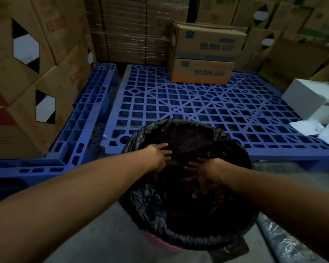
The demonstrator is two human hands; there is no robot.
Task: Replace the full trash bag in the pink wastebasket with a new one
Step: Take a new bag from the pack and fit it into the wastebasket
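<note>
A pink wastebasket [160, 241] stands on the grey floor at the lower middle, only a strip of its wall showing. A black trash bag [180, 232] lines it, folded over the rim. Both my hands are inside the bag's mouth. My left hand [160, 156] presses on the dark plastic at the left, fingers spread. My right hand [201, 177] lies deeper at the right, fingers curled down into the bag's folds. Whether either hand pinches the plastic is hard to tell in the dim light. The bag's inside is too dark to read.
A blue plastic pallet [207, 103] lies just behind the basket, another [87, 114] to the left. Two stacked cardboard boxes [205, 54] sit on it. Carton stacks [32, 73] wall the left and back. A white box [310, 99] and paper lie at right; plastic sheeting [285, 242] at lower right.
</note>
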